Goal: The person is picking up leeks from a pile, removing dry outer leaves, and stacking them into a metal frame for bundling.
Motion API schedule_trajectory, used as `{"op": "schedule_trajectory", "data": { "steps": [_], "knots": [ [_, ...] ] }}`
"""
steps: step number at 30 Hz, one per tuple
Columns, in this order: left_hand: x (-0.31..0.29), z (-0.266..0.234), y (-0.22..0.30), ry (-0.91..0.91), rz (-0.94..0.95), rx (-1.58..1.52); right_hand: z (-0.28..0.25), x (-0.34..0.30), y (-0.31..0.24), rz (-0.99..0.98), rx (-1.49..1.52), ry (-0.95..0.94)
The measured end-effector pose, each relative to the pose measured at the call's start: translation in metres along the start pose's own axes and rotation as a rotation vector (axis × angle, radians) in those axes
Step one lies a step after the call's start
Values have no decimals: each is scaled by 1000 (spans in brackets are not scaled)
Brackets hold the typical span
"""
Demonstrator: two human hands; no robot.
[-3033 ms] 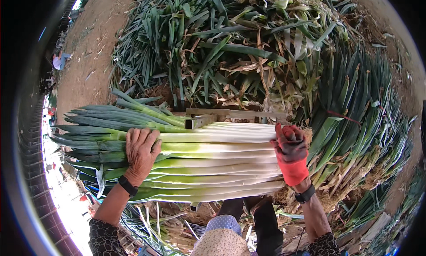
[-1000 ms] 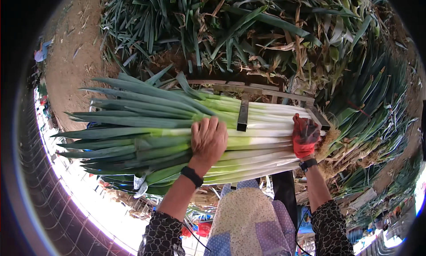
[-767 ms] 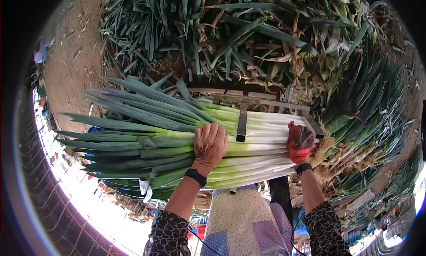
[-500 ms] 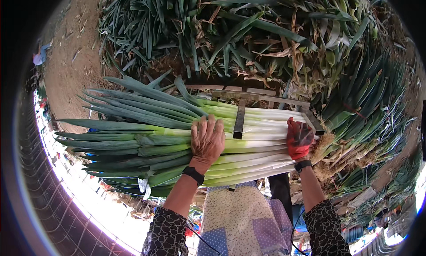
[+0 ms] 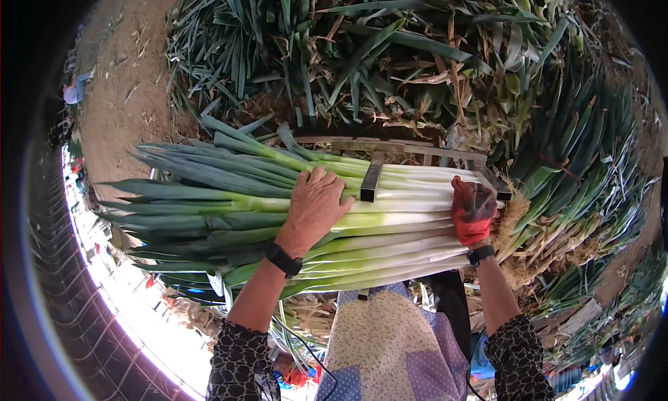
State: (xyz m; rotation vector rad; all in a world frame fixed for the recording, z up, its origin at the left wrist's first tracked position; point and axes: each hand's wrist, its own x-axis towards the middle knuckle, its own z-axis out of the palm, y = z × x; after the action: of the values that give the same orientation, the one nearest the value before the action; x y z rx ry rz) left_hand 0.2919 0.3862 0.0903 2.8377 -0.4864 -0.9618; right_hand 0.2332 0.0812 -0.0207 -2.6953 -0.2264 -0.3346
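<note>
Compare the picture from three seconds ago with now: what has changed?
The left hand has moved rightward along the leeks, away from the leaf tips and closer to the gloved right hand. More of the patterned apron shows below. Both hands stay on the leeks, the right one near the root end.

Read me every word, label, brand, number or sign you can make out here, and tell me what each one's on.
None can be read.
Long green-and-white stalks, metal rack, patterned apron: no lettering visible.
Red glove: dark patches, no lettering I can make out.
Black wristbands: any marks are too small to read.
Blue things at lower right: too blurred to tell.
</note>
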Motion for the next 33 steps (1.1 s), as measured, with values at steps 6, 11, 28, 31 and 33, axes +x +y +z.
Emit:
{"op": "schedule_trajectory", "data": {
  "steps": [6, 11, 28, 31, 33],
  "knots": [
    [-7, -9, -10, -166, 25, -154, -4, -1, 1, -20, 8, 16],
    [9, -7, -25, -330, -16, -163, -4, -1, 1, -14, 32, 11],
    [7, -8, -12, -194, 55, -115, -5, 2, 8, 13, 33, -47],
    [8, -6, -17, -134, 95, -87, -4, 5, 5, 36, 80, -25],
    [13, -8, -24, -62, 131, -198, -1, 5, 1, 23, 66, -12]
  ]
}}
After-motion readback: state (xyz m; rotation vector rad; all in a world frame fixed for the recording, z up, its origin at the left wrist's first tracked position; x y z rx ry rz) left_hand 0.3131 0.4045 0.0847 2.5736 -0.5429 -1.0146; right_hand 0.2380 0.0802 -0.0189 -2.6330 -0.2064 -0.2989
